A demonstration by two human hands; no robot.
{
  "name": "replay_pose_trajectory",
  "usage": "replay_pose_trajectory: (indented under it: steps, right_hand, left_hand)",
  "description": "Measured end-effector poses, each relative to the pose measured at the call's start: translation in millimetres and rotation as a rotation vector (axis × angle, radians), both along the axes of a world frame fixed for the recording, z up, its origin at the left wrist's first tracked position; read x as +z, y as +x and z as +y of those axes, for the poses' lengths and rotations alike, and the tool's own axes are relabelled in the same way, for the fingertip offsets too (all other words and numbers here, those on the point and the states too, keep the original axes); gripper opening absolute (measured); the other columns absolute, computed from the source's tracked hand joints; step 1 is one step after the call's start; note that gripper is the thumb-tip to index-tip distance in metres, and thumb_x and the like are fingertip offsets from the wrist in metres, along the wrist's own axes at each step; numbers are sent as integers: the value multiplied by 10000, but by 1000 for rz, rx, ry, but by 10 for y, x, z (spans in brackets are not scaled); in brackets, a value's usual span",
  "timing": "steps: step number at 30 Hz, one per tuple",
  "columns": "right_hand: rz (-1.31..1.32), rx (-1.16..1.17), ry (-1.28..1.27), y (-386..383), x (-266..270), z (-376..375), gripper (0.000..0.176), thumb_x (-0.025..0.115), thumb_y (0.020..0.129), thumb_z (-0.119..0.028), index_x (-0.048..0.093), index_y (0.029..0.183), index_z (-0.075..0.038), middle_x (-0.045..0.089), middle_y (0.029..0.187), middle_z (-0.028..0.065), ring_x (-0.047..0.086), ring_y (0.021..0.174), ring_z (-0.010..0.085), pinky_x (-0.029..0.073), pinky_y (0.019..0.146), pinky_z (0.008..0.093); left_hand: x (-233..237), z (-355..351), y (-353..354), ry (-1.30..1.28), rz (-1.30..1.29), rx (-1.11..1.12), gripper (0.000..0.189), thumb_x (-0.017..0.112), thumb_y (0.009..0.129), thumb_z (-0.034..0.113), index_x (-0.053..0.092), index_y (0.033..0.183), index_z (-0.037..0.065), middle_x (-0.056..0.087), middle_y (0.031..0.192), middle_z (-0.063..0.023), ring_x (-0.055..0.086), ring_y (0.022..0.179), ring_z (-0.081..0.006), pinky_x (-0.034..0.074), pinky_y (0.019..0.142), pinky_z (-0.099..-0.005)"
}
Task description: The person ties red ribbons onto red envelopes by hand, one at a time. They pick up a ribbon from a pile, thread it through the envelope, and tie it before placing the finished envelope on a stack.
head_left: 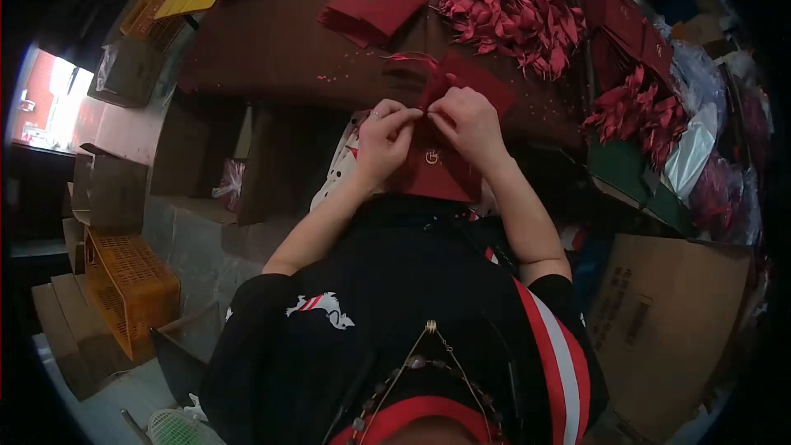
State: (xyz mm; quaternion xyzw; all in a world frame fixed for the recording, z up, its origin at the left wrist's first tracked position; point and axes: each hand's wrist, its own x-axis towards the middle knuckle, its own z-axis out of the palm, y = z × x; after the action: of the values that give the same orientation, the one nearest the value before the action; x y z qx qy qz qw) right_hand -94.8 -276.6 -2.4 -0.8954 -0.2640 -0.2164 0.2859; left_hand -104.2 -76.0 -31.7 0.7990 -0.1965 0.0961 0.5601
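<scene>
A dark red paper piece with a gold emblem (441, 177) lies in front of me at the table's near edge, and part of it rests toward my lap. Over its middle, my left hand (383, 144) and my right hand (470, 124) meet with thumbs and fingers pinched together. What sits between the fingertips is too small to make out. Beyond the right hand a second red panel (486, 86) shows, partly covered by that hand. A thin red ribbon (412, 58) trails on the brown cloth just past the fingers.
On the brown-covered table (264, 49) lie a stack of red emblem pieces (372, 7) and a heap of red ribbons (511, 12). More red pieces (622, 29) and ribbons (638, 115) are at right. Cardboard boxes (671, 321) and an orange crate (132, 288) flank me.
</scene>
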Motion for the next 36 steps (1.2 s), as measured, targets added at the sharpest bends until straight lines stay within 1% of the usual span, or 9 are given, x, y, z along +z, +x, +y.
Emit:
replay_pose_trajectory:
  steps: [2,5,10,12,15,17,24,26,36]
  right_hand:
    - [-102,-46,-37,17,-6,-26,101,782,801,-139,713,858,-92,587,964,52,582,971,274,476,826,420]
    - [-61,-36,-7,78,-112,-69,111,787,797,-142,717,871,-99,579,971,47,565,997,271,466,851,428]
    - [29,-45,94,82,-128,-146,123,786,806,-127,715,900,-91,587,968,54,568,979,270,478,854,414]
    - [109,-52,168,117,-153,-184,127,783,812,-117,713,914,-87,591,966,56,570,976,269,481,856,409]
    - [96,-12,225,197,-144,-201,144,774,813,-84,699,932,-55,619,974,63,583,977,256,482,848,352]
    - [180,13,351,230,-87,-196,151,775,835,-99,699,963,-72,621,1000,66,584,988,268,490,900,413]
    - [268,32,309,413,-140,-165,190,779,848,-118,685,1007,-70,628,999,74,591,1010,282,507,891,401]
    - [135,65,258,424,-175,-175,184,789,840,-116,685,983,-66,626,1006,76,587,1016,281,509,881,403]
    - [216,120,307,353,-180,-243,202,843,760,-134,675,839,-56,625,985,65,580,1020,276,502,867,411]
  left_hand:
    - [-48,38,101,46,-65,-20,199,699,876,-7,727,1072,7,638,1056,-114,662,884,-173,538,741,-338]
    - [49,-57,129,212,77,73,333,683,907,16,674,1240,26,621,1106,-126,677,952,-203,551,805,-320]
    - [103,-38,307,192,87,-164,311,650,947,33,671,1257,12,609,1113,-84,691,942,-171,563,772,-297]
    - [274,-49,308,-96,634,-235,296,614,979,31,665,1268,-8,609,1120,-60,709,890,-156,564,709,-265]
    - [316,-32,410,-137,680,-288,286,593,996,29,660,1269,-27,596,1142,-46,721,856,-151,566,661,-243]
    - [321,-3,494,-148,659,-304,275,593,990,17,669,1252,-14,603,1102,-46,727,854,-165,574,657,-253]
    - [256,-66,626,160,333,-167,240,693,919,84,727,1142,3,629,1051,-94,719,852,-199,584,688,-299]
    - [178,-69,677,205,224,-151,253,716,895,99,732,1130,8,631,1038,-112,715,869,-212,583,712,-317]
    - [38,-192,635,360,-143,-95,169,656,890,61,711,1039,4,627,987,-135,649,922,-326,528,802,-397]
